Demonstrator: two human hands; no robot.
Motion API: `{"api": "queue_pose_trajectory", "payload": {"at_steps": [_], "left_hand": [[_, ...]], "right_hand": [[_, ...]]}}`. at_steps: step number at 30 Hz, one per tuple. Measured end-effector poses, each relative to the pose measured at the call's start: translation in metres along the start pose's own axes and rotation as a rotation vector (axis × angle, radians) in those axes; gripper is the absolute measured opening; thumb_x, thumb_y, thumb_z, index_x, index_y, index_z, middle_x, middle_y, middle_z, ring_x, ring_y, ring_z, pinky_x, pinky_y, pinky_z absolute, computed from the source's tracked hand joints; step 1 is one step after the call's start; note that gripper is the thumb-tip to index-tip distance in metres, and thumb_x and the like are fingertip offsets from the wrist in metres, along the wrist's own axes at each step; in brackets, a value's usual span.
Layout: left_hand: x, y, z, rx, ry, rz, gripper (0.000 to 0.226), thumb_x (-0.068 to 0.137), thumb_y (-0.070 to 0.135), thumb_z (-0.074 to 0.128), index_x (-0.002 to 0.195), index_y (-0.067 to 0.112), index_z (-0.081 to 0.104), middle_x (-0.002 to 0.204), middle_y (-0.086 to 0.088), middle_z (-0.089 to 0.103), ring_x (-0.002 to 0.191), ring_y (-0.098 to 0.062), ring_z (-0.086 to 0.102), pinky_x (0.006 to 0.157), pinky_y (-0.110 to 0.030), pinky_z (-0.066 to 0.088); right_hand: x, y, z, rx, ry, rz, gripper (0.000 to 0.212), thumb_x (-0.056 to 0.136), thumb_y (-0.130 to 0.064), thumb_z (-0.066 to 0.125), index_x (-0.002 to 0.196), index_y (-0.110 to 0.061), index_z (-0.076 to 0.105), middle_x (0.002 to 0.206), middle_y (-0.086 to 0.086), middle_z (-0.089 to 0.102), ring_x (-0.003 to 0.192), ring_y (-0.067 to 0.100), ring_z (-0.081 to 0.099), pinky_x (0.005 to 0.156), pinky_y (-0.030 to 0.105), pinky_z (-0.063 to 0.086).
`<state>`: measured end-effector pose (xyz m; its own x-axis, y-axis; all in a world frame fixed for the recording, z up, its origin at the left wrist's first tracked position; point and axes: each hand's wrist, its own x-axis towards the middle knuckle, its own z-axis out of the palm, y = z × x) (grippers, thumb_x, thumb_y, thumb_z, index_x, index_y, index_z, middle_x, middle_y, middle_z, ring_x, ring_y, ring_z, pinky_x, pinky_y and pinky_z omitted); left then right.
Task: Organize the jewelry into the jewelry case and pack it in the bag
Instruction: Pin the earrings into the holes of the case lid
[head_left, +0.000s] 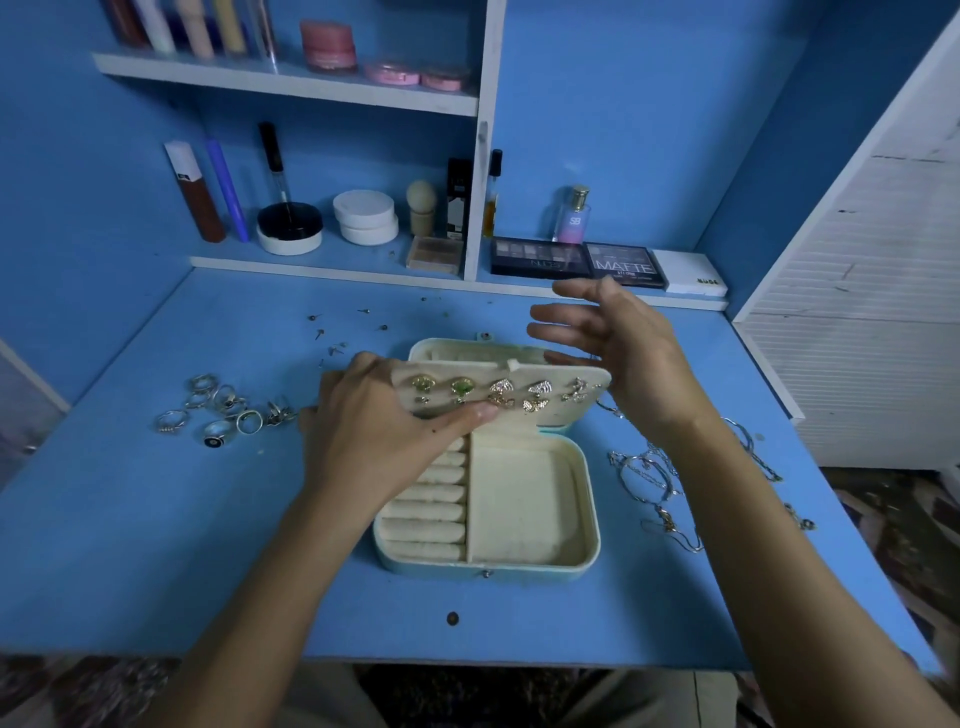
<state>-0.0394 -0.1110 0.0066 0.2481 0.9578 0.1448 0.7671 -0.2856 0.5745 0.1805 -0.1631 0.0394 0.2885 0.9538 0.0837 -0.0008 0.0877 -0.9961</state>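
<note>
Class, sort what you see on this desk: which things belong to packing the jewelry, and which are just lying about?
Belong to the job:
jewelry case
earring panel
rings
chains
loose studs

Just lying about:
eyeshadow palettes
perfume bottle
white jars
pink pots

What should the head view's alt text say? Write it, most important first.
A left hand holds an earring panel over an open cream jewelry case on a blue desk; the right hand hovers open, rings left, chains right.
</note>
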Motion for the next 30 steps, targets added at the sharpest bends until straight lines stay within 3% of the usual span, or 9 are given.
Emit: {"api": "queue_pose_trajectory", "payload": {"at_steps": [3, 7, 12, 15, 17, 20, 22, 26, 30], "left_hand": [[0.006, 0.003, -0.002, 0.012, -0.012, 0.010, 0.074, 0.056, 0.090, 0.058, 0.103, 0.033, 0.067, 0.102, 0.006, 0.056, 0.113, -0.027, 0.051, 0.088, -0.044, 0.045], [0.015, 0.004, 0.001, 0.054, -0.041, -0.003, 0.076, 0.056, 0.093, 0.054, 0.098, 0.031, 0.064, 0.105, 0.007, 0.054, 0.113, -0.025, 0.049, 0.084, -0.040, 0.039], [0.018, 0.001, 0.003, 0.053, -0.060, 0.000, 0.079, 0.057, 0.091, 0.056, 0.095, 0.022, 0.051, 0.105, 0.006, 0.047, 0.112, -0.022, 0.045, 0.087, -0.043, 0.040], [0.019, -0.001, 0.005, -0.055, -0.069, 0.030, 0.071, 0.059, 0.084, 0.064, 0.094, 0.024, 0.049, 0.103, 0.009, 0.047, 0.109, -0.019, 0.044, 0.088, -0.042, 0.039], [0.021, -0.003, 0.007, -0.175, -0.083, 0.041, 0.065, 0.061, 0.079, 0.069, 0.099, 0.028, 0.051, 0.105, 0.012, 0.049, 0.111, -0.015, 0.044, 0.092, -0.043, 0.042], [0.026, -0.007, 0.009, -0.396, -0.122, 0.032, 0.058, 0.071, 0.067, 0.072, 0.117, 0.039, 0.052, 0.119, 0.020, 0.051, 0.120, -0.006, 0.044, 0.096, -0.034, 0.040], [0.030, -0.012, 0.012, -0.497, -0.148, 0.048, 0.056, 0.079, 0.060, 0.071, 0.127, 0.045, 0.048, 0.125, 0.025, 0.052, 0.124, 0.000, 0.045, 0.101, -0.032, 0.040], [0.033, -0.019, 0.016, -0.546, -0.195, 0.068, 0.051, 0.084, 0.054, 0.068, 0.131, 0.049, 0.048, 0.125, 0.028, 0.056, 0.124, 0.002, 0.048, 0.109, -0.037, 0.040], [0.036, -0.025, 0.013, -0.483, -0.243, 0.088, 0.067, 0.078, 0.063, 0.063, 0.139, 0.046, 0.043, 0.133, 0.027, 0.052, 0.129, 0.001, 0.045, 0.112, -0.041, 0.038]], "right_hand": [[-0.004, 0.005, 0.007, -0.012, 0.073, -0.040, 0.043, 0.096, -0.050, 0.038, 0.113, -0.024, 0.067, 0.113, 0.005, 0.074, 0.112, 0.022, 0.069, 0.104, 0.053, 0.045], [-0.005, 0.010, 0.011, -0.021, 0.119, -0.043, 0.045, 0.097, -0.053, 0.038, 0.111, -0.025, 0.070, 0.114, 0.002, 0.074, 0.108, 0.023, 0.069, 0.091, 0.048, 0.050], [-0.002, 0.013, 0.014, -0.048, 0.165, -0.025, 0.046, 0.105, -0.048, 0.035, 0.104, -0.022, 0.073, 0.108, -0.003, 0.076, 0.091, 0.014, 0.069, 0.073, 0.026, 0.049], [0.002, 0.018, 0.014, -0.131, 0.192, -0.047, 0.046, 0.104, -0.051, 0.037, 0.103, -0.025, 0.075, 0.099, 0.005, 0.075, 0.086, 0.018, 0.066, 0.078, 0.031, 0.049], [0.004, 0.022, 0.015, -0.178, 0.201, -0.064, 0.045, 0.101, -0.053, 0.039, 0.102, -0.027, 0.075, 0.097, 0.008, 0.073, 0.083, 0.019, 0.062, 0.079, 0.034, 0.048], [0.007, 0.029, 0.016, -0.239, 0.228, -0.068, 0.040, 0.105, -0.046, 0.040, 0.104, -0.026, 0.074, 0.096, -0.008, 0.074, 0.091, 0.009, 0.067, 0.085, 0.032, 0.052], [0.011, 0.034, 0.016, -0.275, 0.236, -0.036, 0.038, 0.105, -0.046, 0.039, 0.108, -0.027, 0.073, 0.101, -0.009, 0.073, 0.099, 0.010, 0.066, 0.091, 0.033, 0.052], [0.014, 0.042, 0.015, -0.343, 0.243, -0.002, 0.039, 0.106, -0.042, 0.036, 0.114, -0.026, 0.071, 0.106, -0.012, 0.071, 0.097, -0.003, 0.063, 0.082, 0.015, 0.046], [0.015, 0.048, 0.015, -0.385, 0.248, 0.017, 0.040, 0.107, -0.041, 0.034, 0.118, -0.026, 0.070, 0.099, -0.017, 0.067, 0.086, -0.014, 0.058, 0.072, 0.002, 0.040]]}}
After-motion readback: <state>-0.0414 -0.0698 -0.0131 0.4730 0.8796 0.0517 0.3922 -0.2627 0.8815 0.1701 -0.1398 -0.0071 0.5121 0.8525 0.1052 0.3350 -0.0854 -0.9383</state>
